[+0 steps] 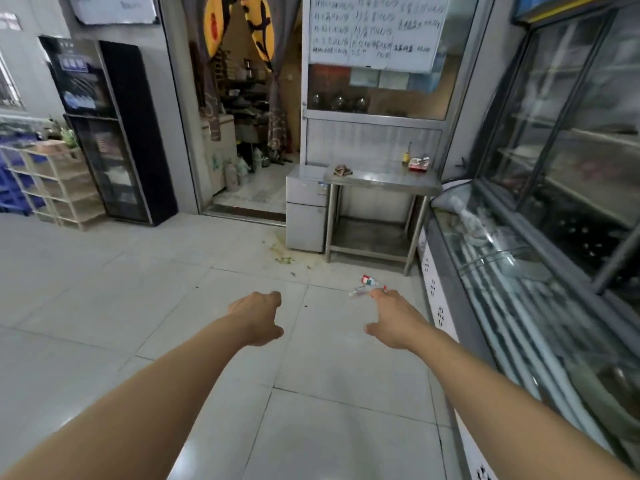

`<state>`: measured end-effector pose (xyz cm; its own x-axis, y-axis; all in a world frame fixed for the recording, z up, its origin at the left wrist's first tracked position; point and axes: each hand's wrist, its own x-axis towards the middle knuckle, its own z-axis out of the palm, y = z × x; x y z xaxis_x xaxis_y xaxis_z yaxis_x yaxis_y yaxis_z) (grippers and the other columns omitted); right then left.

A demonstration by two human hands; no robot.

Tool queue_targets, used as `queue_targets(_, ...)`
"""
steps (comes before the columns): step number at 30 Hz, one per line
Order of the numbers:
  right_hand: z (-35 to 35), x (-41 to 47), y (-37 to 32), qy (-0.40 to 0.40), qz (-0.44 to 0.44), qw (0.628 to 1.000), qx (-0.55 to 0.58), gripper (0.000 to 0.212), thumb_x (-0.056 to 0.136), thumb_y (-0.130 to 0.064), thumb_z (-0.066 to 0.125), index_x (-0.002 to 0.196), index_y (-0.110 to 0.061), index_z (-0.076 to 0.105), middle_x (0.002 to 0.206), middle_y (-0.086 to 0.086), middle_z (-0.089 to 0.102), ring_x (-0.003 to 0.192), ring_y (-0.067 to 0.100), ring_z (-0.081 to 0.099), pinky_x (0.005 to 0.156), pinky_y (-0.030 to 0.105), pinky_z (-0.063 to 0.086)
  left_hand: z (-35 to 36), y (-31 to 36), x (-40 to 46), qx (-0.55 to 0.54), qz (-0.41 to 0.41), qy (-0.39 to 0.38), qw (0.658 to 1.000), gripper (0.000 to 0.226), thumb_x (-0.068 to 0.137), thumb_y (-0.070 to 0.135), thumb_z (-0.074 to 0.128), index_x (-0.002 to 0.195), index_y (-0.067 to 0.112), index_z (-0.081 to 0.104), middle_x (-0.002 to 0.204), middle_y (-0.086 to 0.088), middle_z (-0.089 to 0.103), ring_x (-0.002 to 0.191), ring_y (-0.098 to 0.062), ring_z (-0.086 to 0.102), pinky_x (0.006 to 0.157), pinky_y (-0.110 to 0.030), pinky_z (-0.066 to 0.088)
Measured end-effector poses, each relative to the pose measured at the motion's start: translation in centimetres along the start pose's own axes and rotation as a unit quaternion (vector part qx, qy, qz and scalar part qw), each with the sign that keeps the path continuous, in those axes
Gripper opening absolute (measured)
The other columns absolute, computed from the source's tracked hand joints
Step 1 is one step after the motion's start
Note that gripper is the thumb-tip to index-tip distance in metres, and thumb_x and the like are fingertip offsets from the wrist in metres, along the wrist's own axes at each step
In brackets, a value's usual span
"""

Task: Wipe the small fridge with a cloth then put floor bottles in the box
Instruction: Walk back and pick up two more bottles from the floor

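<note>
- Neither hand holds anything: left hand [258,315] hangs loosely curled and empty over the pale floor tiles [173,271], right hand [393,320] is spread, fingers reaching forward
- Right fingertips sit in line with the clear plastic bottles with red-and-green labels [367,285] lying on the floor; whether they touch yet I cannot tell
- Small silver two-door fridge [306,209] stands beyond, against the steel worktable [381,180], where a crumpled brownish cloth [342,171] rests
- No box shows in view
- Judged step: gathering the bottles
- To do it well, close around the nearest bottle's body, not the cap, since it may roll on smooth tile; bring the free left hand in for the second bottle
</note>
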<state>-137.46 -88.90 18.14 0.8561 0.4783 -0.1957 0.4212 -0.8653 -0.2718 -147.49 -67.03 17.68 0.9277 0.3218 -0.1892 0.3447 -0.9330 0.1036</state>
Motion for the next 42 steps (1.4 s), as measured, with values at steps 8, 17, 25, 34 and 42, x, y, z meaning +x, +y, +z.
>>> queue_targets(8,-1.3,14.5,0.6,-0.012,0.044,0.999,0.019,0.059,0.087,-0.030,0.061,0.139,-0.026,0.034,0.131,0.012,0.040,0.110,0.029,0.052,0.085,0.034,0.047,-0.9,-1.3,16.8,0.007,0.055,-0.023,0.998,0.057,0.086,0.041,0.059,0.134,0.021,0.036,0.130,-0.003,0.052,0.115,-0.024,0.052,0.090,-0.034,0.046)
queue_targets(17,-4.8,35.4,4.9,-0.018,0.069,0.997,0.028,0.055,0.088,-0.030,0.058,0.136,-0.014,0.035,0.131,0.012,0.039,0.115,0.031,0.049,0.083,0.032,0.041,-3.7,0.7,37.7,0.005,0.069,-0.026,0.997,0.056,0.085,0.039,0.059,0.133,0.022,0.037,0.131,-0.001,0.052,0.115,-0.022,0.052,0.088,-0.034,0.044)
queue_targets(25,-7.3,50.7,8.5,-0.034,0.088,0.994,0.051,0.065,0.085,-0.035,0.063,0.139,-0.018,0.032,0.134,0.010,0.037,0.116,0.029,0.048,0.081,0.030,0.041,-5.0,2.0,54.1,0.000,0.079,-0.058,0.995,0.056,0.086,0.038,0.058,0.135,0.022,0.036,0.129,-0.002,0.051,0.113,-0.022,0.053,0.088,-0.034,0.047)
queue_targets(34,-9.2,67.3,13.3,-0.050,0.183,0.980,0.063,0.071,0.088,-0.034,0.063,0.145,-0.014,0.025,0.141,0.014,0.033,0.127,0.031,0.043,0.102,0.036,0.041,-5.6,4.5,75.5,0.018,0.157,-0.101,0.982,0.057,0.086,0.039,0.059,0.136,0.020,0.036,0.134,-0.005,0.050,0.119,-0.026,0.050,0.096,-0.038,0.044)
queue_targets(42,-9.7,78.5,18.3,-0.064,0.242,0.965,0.085,0.066,0.088,-0.030,0.062,0.142,-0.014,0.027,0.137,0.013,0.036,0.126,0.030,0.043,0.099,0.034,0.041,-5.7,8.3,90.4,0.035,0.200,-0.136,0.970,0.058,0.087,0.037,0.059,0.137,0.019,0.036,0.134,-0.005,0.051,0.119,-0.025,0.051,0.098,-0.039,0.044)
